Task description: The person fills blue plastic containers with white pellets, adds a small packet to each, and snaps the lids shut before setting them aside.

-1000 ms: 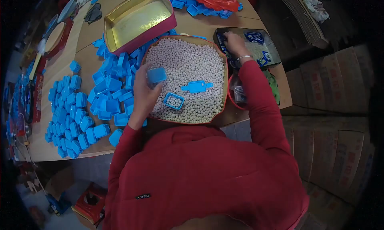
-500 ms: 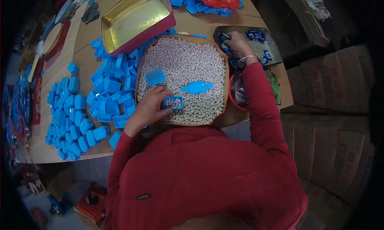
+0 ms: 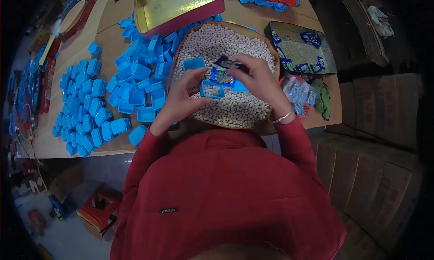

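Observation:
My right hand (image 3: 255, 79) grips small blue printed packets (image 3: 223, 75) above a tray of pale round pellets (image 3: 239, 111). Below the packets, a small blue box (image 3: 212, 90) holding pellets rests on the pellet bed. My left hand (image 3: 184, 93) is at the left side of this box, with thumb and fingers apart around its edge. Another blue box (image 3: 194, 64) lies on the pellets behind my left hand. A blue lid piece (image 3: 240, 85) shows partly behind my right hand.
Open blue boxes (image 3: 136, 97) are heaped left of the tray, with closed blue boxes (image 3: 86, 106) farther left. A gold-lined tin (image 3: 176, 7) stands behind. To the right are a dark tin (image 3: 300, 47) with packets, a red-rimmed bowl (image 3: 296, 93) and green cloth (image 3: 322, 97).
My right hand has come from the dark tin to above the pellet tray, bringing packets. My left hand has opened around the filled box. The whole view has shifted.

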`<move>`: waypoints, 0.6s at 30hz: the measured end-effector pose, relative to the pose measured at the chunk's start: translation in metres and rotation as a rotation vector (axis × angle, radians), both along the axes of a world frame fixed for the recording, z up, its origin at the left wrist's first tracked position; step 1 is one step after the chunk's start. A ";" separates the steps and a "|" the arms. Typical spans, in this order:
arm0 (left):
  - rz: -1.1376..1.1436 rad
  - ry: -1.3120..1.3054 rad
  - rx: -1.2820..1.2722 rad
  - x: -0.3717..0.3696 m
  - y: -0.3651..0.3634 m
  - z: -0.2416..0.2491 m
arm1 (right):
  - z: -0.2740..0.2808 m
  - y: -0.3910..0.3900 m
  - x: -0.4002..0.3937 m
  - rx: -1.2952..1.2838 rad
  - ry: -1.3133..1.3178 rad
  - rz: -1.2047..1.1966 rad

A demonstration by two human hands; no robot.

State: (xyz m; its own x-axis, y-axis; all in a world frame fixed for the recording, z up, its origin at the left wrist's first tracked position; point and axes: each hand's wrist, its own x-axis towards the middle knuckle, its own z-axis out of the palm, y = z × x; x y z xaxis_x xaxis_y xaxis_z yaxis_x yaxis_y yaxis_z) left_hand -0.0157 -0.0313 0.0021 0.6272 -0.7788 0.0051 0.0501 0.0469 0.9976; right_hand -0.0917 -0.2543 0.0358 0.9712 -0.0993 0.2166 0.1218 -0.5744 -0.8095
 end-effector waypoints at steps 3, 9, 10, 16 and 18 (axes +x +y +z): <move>-0.045 0.093 -0.076 0.000 0.007 0.001 | -0.023 -0.031 -0.003 0.016 0.061 -0.127; -0.201 0.301 -0.087 -0.020 0.026 0.006 | -0.033 -0.032 0.013 -0.613 0.074 -0.195; -0.193 0.255 -0.052 -0.021 0.030 0.009 | -0.027 -0.019 0.022 -0.634 -0.080 -0.113; -0.034 0.247 -0.115 -0.014 0.044 0.010 | -0.041 0.033 0.064 -0.418 -0.115 0.272; 0.012 0.213 -0.098 -0.008 0.047 0.012 | -0.025 0.032 0.060 -0.223 -0.072 0.236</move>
State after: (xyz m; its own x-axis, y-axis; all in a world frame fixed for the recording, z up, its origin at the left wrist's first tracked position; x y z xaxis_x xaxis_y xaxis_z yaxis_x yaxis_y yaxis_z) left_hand -0.0235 0.0159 0.0138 0.6314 -0.7737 -0.0532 0.2575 0.1445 0.9554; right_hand -0.0317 -0.2223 0.0103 0.9432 0.1846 0.2761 0.3249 -0.6857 -0.6514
